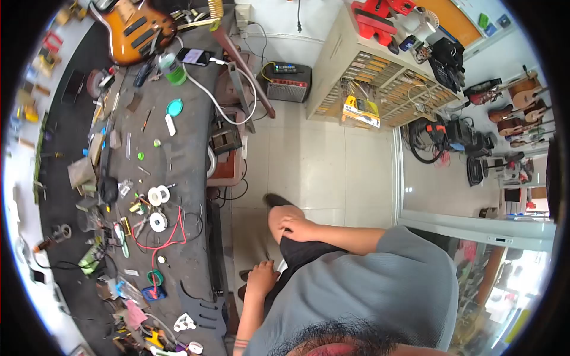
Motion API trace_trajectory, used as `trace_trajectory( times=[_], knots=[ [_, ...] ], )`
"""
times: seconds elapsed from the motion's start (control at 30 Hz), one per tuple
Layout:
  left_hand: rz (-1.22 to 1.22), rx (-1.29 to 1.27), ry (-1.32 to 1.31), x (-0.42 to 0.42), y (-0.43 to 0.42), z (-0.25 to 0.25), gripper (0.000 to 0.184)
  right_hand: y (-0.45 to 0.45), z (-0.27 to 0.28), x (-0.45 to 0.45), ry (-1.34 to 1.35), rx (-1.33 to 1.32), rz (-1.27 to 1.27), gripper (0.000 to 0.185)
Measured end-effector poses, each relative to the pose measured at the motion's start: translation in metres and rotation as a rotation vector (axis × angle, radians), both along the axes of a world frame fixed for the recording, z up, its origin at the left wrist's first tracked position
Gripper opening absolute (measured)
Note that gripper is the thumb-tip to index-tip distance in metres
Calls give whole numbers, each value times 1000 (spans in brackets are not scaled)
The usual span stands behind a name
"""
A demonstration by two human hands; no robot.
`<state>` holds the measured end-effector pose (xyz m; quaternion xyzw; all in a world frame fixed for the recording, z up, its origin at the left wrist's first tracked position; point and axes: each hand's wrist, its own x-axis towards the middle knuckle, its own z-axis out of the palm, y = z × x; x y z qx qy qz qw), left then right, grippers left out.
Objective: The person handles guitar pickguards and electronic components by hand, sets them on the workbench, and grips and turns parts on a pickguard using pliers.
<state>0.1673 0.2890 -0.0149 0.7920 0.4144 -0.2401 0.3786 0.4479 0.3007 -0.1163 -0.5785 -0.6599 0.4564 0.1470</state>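
My right hand (300,229) rests on my right leg just above the bare knee (284,217), at the hem of my black shorts (306,252). Its fingers lie loosely and hold nothing. Lower in the view, my left hand (263,277) lies over my other knee, fingers spread a little, with nothing in it. To the left of both hands, apart from them, runs the edge of a dark workbench (190,139). On it lie a red cable (180,228), white spools (158,196) and a dark slotted plate (208,314).
A sunburst electric guitar (133,32), a green-labelled bottle (171,69) and a phone (195,56) are at the bench's far end. Beyond the tiled floor (303,160) stand an amplifier (289,83) and a drawer cabinet (332,53) bearing a red vise (374,24).
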Motion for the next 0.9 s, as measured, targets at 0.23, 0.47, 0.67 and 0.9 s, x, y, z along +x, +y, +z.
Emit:
trace_trajectory(
  times=[0.23,0.47,0.67,0.9],
  knots=[
    [-30,-229,-283,145,80,99,52,-8,9,197,448,-776,-884,44],
    [-171,33,-358,239,142,132,47,45,-21,348,874,-573,-1511,62],
    [-456,11,-152,268,173,132,51,105,-25,401,1227,-386,-1799,82],
    [-265,-27,-217,286,259,131,49,143,-15,448,1306,-289,-1844,82]
  ],
)
